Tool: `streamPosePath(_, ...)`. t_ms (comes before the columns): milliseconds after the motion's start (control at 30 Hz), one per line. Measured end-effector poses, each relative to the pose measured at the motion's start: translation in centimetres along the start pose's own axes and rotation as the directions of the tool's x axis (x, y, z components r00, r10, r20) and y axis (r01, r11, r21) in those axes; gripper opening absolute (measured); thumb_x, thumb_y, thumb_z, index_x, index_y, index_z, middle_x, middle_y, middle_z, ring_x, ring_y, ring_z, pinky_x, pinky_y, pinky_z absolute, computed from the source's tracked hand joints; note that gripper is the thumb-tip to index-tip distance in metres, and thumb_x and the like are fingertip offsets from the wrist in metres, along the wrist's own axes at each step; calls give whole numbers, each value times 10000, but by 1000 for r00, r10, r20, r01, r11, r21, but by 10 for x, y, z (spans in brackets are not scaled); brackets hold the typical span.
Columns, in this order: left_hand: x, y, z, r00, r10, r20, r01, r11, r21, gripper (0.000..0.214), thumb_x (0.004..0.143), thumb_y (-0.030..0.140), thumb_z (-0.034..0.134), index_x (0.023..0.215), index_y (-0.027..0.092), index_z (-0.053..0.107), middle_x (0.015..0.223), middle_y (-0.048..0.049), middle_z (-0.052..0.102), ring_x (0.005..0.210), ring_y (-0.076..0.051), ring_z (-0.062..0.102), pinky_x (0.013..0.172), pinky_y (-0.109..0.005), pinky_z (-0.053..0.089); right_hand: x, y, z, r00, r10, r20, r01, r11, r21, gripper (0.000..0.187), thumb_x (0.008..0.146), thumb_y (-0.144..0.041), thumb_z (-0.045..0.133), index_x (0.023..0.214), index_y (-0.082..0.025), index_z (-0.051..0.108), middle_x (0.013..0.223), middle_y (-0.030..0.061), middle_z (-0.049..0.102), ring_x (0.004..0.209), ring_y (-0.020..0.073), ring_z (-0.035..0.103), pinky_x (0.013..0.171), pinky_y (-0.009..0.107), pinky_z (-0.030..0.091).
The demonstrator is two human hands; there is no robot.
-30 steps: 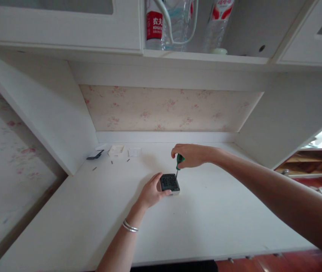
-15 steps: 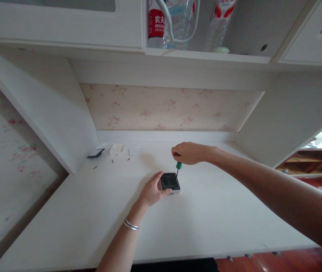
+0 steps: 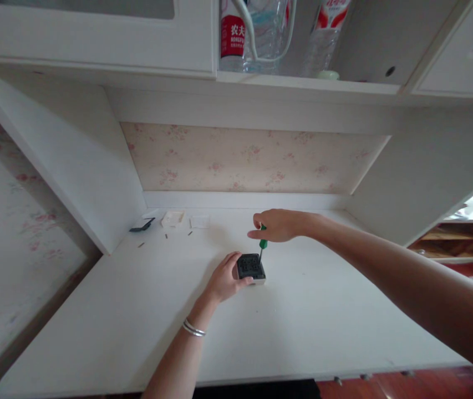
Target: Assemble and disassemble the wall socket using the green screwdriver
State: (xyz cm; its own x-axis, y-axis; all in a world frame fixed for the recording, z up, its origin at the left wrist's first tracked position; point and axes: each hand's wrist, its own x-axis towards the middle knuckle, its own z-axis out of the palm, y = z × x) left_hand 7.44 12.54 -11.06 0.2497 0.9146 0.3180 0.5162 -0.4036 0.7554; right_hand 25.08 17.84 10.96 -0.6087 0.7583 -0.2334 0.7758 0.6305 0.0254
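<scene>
A small square box (image 3: 251, 267), black and ribbed on top with pale sides, sits on the white desk. My left hand (image 3: 227, 279) grips it from the left, thumb along its near side and fingers at the far left corner. In my right hand (image 3: 275, 225) is a screwdriver (image 3: 263, 244) with a green handle, held nearly upright. Its shaft reaches down to the right side of the box's black top. The tip is too small to make out clearly. My right thumb is stretched out to the left beside the handle.
Toward the back left of the desk (image 3: 336, 310) lie a black flat piece (image 3: 142, 225), a white open frame (image 3: 173, 219), a thin white plate (image 3: 199, 222) and several small dark bits. Overhead, a cabinet shelf (image 3: 303, 83) juts out, holding plastic bottles (image 3: 232, 36) and a white cable.
My right thumb has extended and the fingers have loosened around the screwdriver, so more of the green handle shows. The box and my left hand stay in place.
</scene>
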Motion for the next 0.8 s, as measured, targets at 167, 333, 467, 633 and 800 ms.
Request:
streamPosePath(167,0,0,0,1000,3,-8,-4,1000,-14,687,697,409,722,1304,213,467,1348,-80,477,1265,-255,437,1103,-410,344,0,-1,-1,998,-51,26,50,999,11,327,721,-270,597,1038,-196,574,1069,107,627,805,203,593,601,271,377)
streamPosePath(333,0,0,0,1000,25,-16,-26,999,-21,665,694,393,729,1284,217,477,1329,-79,485,1250,-250,447,1096,-407,350,2,-3,0,997,69,-23,-70,997,-30,338,817,-444,492,1014,-188,590,947,116,661,804,240,600,603,299,372)
streamPosePath(467,1,0,1,999,27,-31,-27,999,-21,657,677,396,747,1257,227,488,1293,-64,504,1221,-232,466,1079,-386,368,3,-4,1,999,-35,5,35,999,0,291,742,-287,559,1020,-207,592,1033,97,648,825,213,598,602,276,377)
streamPosePath(633,2,0,1,998,28,-49,-29,999,-17,671,655,379,769,1247,228,491,1277,-58,512,1210,-227,468,1071,-378,374,3,-4,0,996,78,-32,-78,997,-18,265,799,-393,500,953,-208,610,921,98,664,800,235,601,590,291,371)
streamPosePath(800,2,0,1,998,32,-44,-33,999,-13,685,639,387,782,1242,233,496,1271,-58,517,1205,-231,473,1066,-387,377,3,-4,0,1000,-5,-3,5,1000,16,360,695,-321,612,1038,-217,585,1025,87,649,806,204,595,599,268,371)
